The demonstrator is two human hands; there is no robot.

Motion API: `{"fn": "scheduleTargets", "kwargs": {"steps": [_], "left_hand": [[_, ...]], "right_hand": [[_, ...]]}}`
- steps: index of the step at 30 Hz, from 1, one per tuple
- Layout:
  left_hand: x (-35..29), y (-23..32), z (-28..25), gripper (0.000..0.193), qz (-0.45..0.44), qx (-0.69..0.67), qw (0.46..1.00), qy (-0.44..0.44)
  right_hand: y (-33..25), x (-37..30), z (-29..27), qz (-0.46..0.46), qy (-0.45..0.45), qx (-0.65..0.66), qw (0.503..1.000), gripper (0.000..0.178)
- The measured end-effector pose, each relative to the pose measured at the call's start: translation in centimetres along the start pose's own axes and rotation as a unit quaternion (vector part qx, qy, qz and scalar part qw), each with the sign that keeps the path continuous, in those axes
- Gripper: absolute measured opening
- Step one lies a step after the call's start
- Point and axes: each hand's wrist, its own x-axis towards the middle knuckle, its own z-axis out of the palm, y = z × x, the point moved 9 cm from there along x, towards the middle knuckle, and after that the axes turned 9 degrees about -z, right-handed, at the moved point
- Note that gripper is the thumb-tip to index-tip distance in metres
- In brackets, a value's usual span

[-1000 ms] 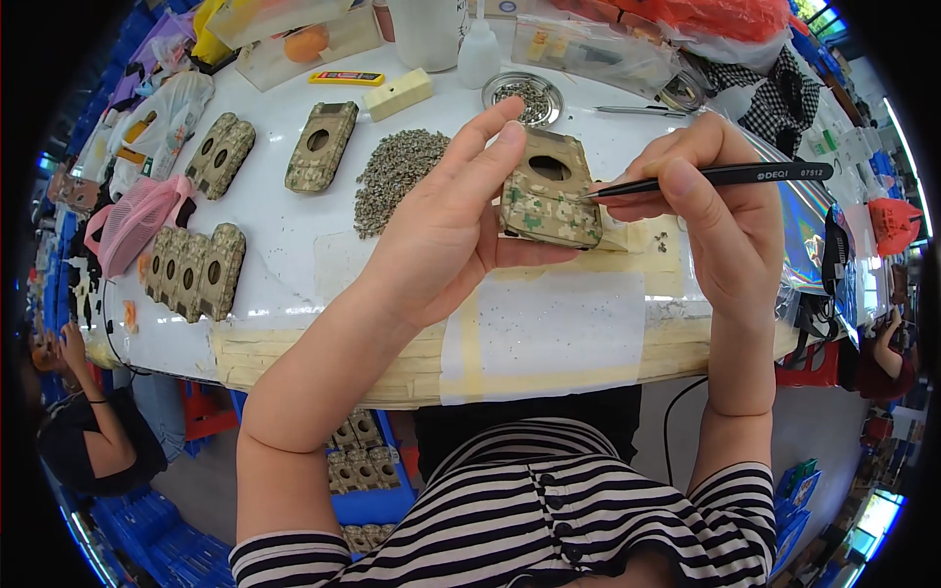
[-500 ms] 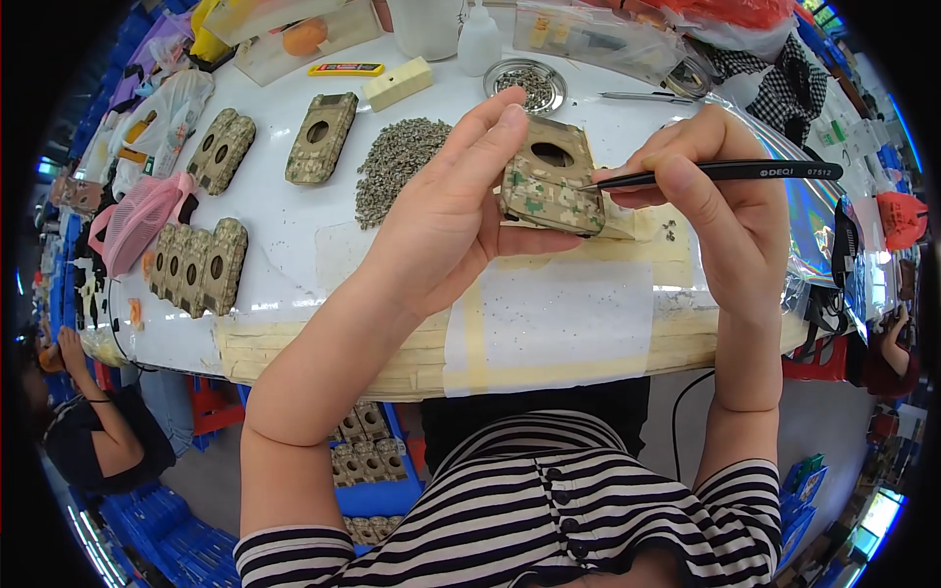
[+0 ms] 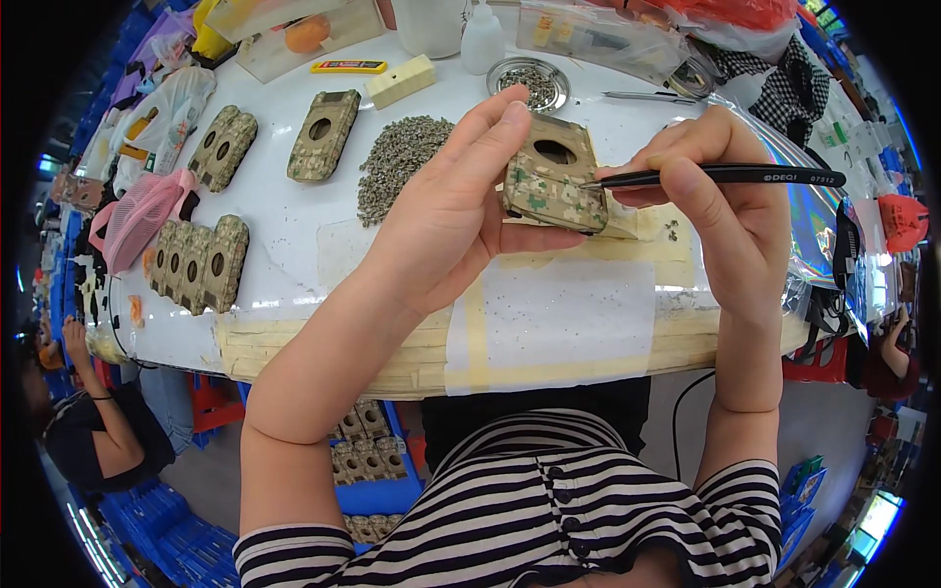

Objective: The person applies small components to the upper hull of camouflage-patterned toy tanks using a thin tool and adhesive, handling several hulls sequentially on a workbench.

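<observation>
My left hand (image 3: 459, 196) holds a camouflage-patterned toy tank hull (image 3: 556, 178) from its left side, fingers behind and under it. The hull is tilted up, with an oval-looking hole in its top. Black tweezers (image 3: 725, 174) are pinched between the thumb and fingers of my right hand (image 3: 720, 186). Their fine tip meets the hull's surface at its right side, below the hole. Whether a small part is between the tips is too small to tell. Just left of my left hand lies a pile of small grey parts (image 3: 402, 162).
More camouflage hulls (image 3: 323, 135) stand at the left, some in a row (image 3: 227, 265). A round metal dish (image 3: 557, 90) of small parts, a white bottle (image 3: 482, 41), a cream block (image 3: 400, 82) and a yellow cutter (image 3: 348, 67) lie behind. White paper (image 3: 549, 323) covers the table's front.
The tweezers and hull keep nearly the same place, and my hands hold the same grip. The whole view has shifted very slightly. At the far left, another person's hand has risen a little.
</observation>
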Motion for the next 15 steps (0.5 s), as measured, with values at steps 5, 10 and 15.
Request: {"fn": "scheduleTargets", "kwargs": {"steps": [5, 10, 15], "left_hand": [[-0.03, -0.01, 0.27, 0.061, -0.014, -0.003, 0.999, -0.045], [0.00, -0.09, 0.10, 0.061, -0.012, -0.004, 0.999, -0.042], [0.05, -0.11, 0.07, 0.060, -0.013, -0.005, 0.999, -0.038]], "right_hand": [[0.02, -0.05, -0.12, 0.003, 0.004, -0.002, 1.000, 0.020], [0.21, -0.05, -0.01, 0.005, 0.006, 0.001, 1.000, 0.020], [0.15, -0.04, -0.05, 0.005, 0.006, -0.002, 1.000, 0.020]]}}
